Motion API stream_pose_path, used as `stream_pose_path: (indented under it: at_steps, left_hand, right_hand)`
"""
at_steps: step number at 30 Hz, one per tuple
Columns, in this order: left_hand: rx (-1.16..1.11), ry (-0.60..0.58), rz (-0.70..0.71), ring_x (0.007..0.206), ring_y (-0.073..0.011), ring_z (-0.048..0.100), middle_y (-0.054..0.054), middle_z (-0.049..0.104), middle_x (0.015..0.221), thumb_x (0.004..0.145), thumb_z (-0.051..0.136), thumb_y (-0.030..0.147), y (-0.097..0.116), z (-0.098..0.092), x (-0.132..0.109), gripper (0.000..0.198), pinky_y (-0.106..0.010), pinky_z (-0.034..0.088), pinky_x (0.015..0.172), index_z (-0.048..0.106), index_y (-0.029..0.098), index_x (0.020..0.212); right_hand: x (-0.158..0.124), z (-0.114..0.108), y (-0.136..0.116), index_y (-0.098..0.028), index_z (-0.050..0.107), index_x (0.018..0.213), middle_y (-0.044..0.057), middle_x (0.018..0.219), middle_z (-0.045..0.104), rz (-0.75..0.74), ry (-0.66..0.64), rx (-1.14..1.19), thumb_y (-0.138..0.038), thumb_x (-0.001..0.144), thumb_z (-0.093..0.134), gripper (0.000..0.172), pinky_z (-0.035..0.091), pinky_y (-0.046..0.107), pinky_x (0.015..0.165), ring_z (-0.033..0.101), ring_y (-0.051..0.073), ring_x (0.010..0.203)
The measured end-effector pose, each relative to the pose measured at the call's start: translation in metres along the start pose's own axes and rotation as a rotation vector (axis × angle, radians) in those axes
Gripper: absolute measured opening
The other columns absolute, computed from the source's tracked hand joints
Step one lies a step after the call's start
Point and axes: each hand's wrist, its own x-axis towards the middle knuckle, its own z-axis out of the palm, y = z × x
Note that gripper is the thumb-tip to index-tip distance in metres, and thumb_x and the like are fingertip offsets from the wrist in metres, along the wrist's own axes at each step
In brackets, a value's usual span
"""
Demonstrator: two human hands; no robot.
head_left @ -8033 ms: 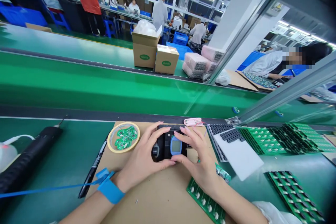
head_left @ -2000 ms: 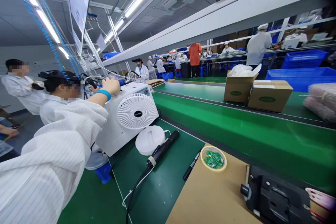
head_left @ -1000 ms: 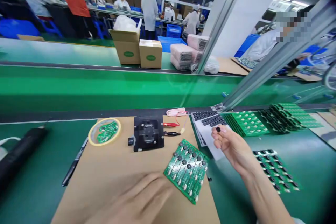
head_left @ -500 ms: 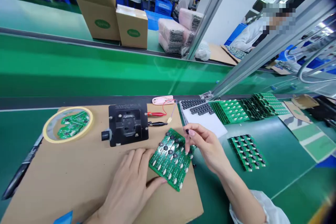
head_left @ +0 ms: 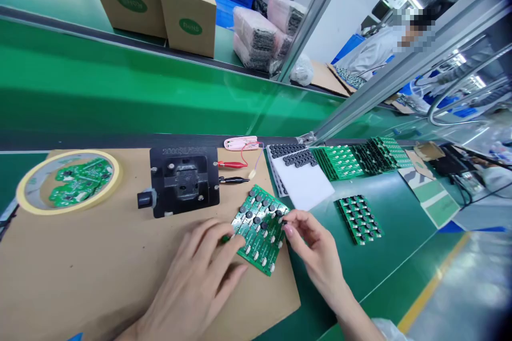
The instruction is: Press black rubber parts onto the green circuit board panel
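Note:
A green circuit board panel studded with black round parts lies on a brown cardboard mat. My left hand lies flat on the mat, fingers spread, with the fingertips on the panel's left edge. My right hand is at the panel's right edge, thumb and forefinger pinched on a small black part that I can barely make out. Behind the panel stands a black fixture with red and black clip leads.
A tape roll holding green boards lies at the left. A white sheet with black round parts, rows of green panels and another panel lie to the right. Cardboard boxes stand beyond the green conveyor. A person sits far right.
My right hand came down from above the panel to its right edge, still pinching. My left hand slid a little further onto the panel's left edge. The view tilted down and right.

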Motion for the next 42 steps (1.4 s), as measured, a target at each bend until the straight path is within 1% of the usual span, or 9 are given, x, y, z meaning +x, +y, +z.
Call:
stream_pose_path:
  at_steps: [3, 7, 11, 17, 21, 25, 28, 35, 42]
  left_hand:
    - [-0.073, -0.068, 0.043, 0.118, -0.0308, 0.049, -0.010, 0.058, 0.116, 0.091, 0.050, 0.016, 0.005, 0.001, -0.001, 0.018, -0.047, 0.052, 0.088, 0.059, 0.022, 0.105]
    - [-0.125, -0.120, -0.011, 0.123, -0.0345, 0.046, -0.012, 0.055, 0.123, 0.085, 0.059, 0.015, 0.006, 0.004, -0.005, 0.018, -0.054, 0.054, 0.091, 0.061, 0.022, 0.101]
    - [-0.179, -0.143, -0.059, 0.120, -0.0344, 0.050, -0.012, 0.055, 0.120, 0.083, 0.059, 0.012, 0.004, 0.004, -0.007, 0.016, -0.056, 0.057, 0.090, 0.061, 0.021, 0.096]
    - [-0.219, -0.167, -0.081, 0.119, -0.0353, 0.052, -0.014, 0.053, 0.122, 0.083, 0.057, 0.009, 0.002, 0.005, -0.010, 0.017, -0.058, 0.057, 0.090, 0.059, 0.020, 0.097]
    - [-0.220, -0.179, -0.093, 0.119, -0.0353, 0.052, -0.014, 0.051, 0.124, 0.082, 0.059, 0.009, 0.001, 0.005, -0.011, 0.019, -0.058, 0.056, 0.092, 0.058, 0.020, 0.098]
    - [-0.232, -0.156, -0.082, 0.115, -0.0351, 0.054, -0.014, 0.053, 0.121, 0.082, 0.058, 0.008, 0.001, 0.005, -0.009, 0.016, -0.058, 0.057, 0.089, 0.058, 0.018, 0.095]
    - [-0.234, -0.150, -0.084, 0.117, -0.0352, 0.053, -0.014, 0.053, 0.121, 0.082, 0.057, 0.007, 0.001, 0.006, -0.008, 0.017, -0.058, 0.056, 0.091, 0.058, 0.017, 0.095]
    - [-0.214, -0.160, -0.070, 0.114, -0.0353, 0.055, -0.016, 0.054, 0.119, 0.084, 0.056, 0.009, 0.000, 0.006, -0.008, 0.011, -0.058, 0.056, 0.090, 0.058, 0.016, 0.093]
    - [-0.229, -0.163, -0.084, 0.114, -0.0341, 0.055, -0.015, 0.054, 0.119, 0.082, 0.059, 0.007, 0.000, 0.006, -0.008, 0.014, -0.056, 0.057, 0.089, 0.058, 0.016, 0.093]
  right_hand:
    - [-0.011, 0.002, 0.013, -0.023, 0.067, 0.097, 0.001, 0.078, 0.055, -0.089, 0.036, -0.259, -0.034, 0.097, 0.060, 0.013, 0.042, 0.027, 0.060, 0.050, 0.016, 0.067]
    - [-0.014, 0.006, 0.018, -0.024, 0.071, 0.097, 0.003, 0.082, 0.056, -0.143, 0.084, -0.420, -0.034, 0.096, 0.062, 0.013, 0.043, 0.029, 0.064, 0.052, 0.019, 0.075]
    - [-0.014, 0.006, 0.019, -0.026, 0.073, 0.098, 0.003, 0.080, 0.056, -0.149, 0.106, -0.473, -0.037, 0.096, 0.063, 0.015, 0.043, 0.030, 0.064, 0.052, 0.020, 0.074]
    - [-0.012, 0.002, 0.020, -0.028, 0.074, 0.098, 0.002, 0.079, 0.058, -0.173, 0.061, -0.520, -0.042, 0.097, 0.062, 0.018, 0.040, 0.030, 0.061, 0.053, 0.020, 0.070]
    - [-0.010, -0.001, 0.023, -0.027, 0.075, 0.098, 0.002, 0.078, 0.057, -0.176, 0.059, -0.529, -0.045, 0.097, 0.062, 0.022, 0.039, 0.030, 0.061, 0.053, 0.019, 0.070]
    - [-0.008, -0.002, 0.028, -0.027, 0.074, 0.100, 0.000, 0.077, 0.056, -0.238, 0.067, -0.546, -0.042, 0.097, 0.063, 0.019, 0.038, 0.030, 0.062, 0.053, 0.018, 0.070]
    - [-0.006, -0.003, 0.029, -0.027, 0.073, 0.101, -0.001, 0.077, 0.056, -0.291, 0.058, -0.566, -0.041, 0.098, 0.063, 0.017, 0.038, 0.029, 0.062, 0.052, 0.016, 0.068]
    - [-0.005, -0.008, 0.025, -0.027, 0.070, 0.105, 0.000, 0.083, 0.059, -0.371, -0.025, -0.668, -0.037, 0.102, 0.058, 0.016, 0.039, 0.030, 0.067, 0.053, 0.018, 0.076]
    - [-0.003, -0.011, 0.022, -0.026, 0.068, 0.107, 0.001, 0.085, 0.060, -0.464, -0.063, -0.754, -0.033, 0.103, 0.057, 0.014, 0.038, 0.032, 0.070, 0.054, 0.018, 0.077]
